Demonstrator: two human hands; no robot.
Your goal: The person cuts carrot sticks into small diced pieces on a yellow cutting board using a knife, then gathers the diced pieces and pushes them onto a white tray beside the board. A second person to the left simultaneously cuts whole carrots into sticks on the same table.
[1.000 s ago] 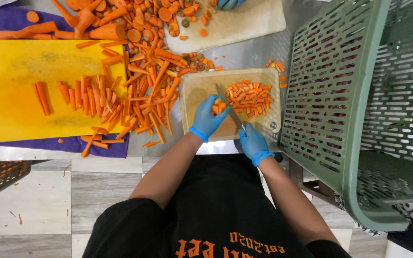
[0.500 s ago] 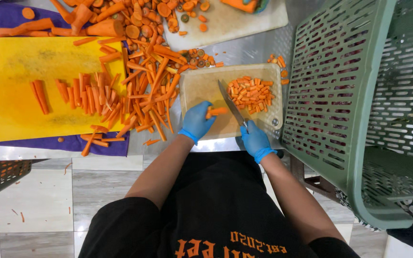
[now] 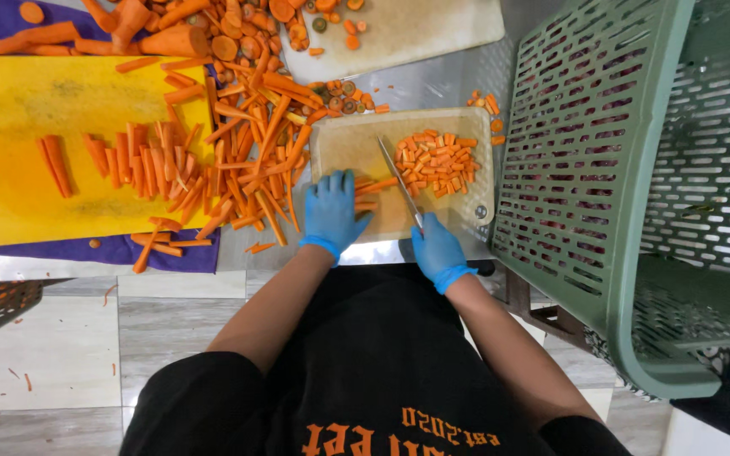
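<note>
Steel counter (image 3: 433,84) carries a beige cutting board (image 3: 344,148); gloved left hand (image 3: 331,213) presses carrot sticks (image 3: 373,187) flat, right hand (image 3: 438,250) grips knife (image 3: 399,179) beside diced carrot (image 3: 437,160).

knife handle (image 3: 423,226) hidden inside right grip (image 3: 438,250)

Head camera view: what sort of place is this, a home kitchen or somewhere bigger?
Probably a commercial kitchen's prep area. A heap of carrot sticks covers a steel worktop, several cutting boards lie out, including a yellow cutting board, and a large green plastic crate stands alongside.
</note>
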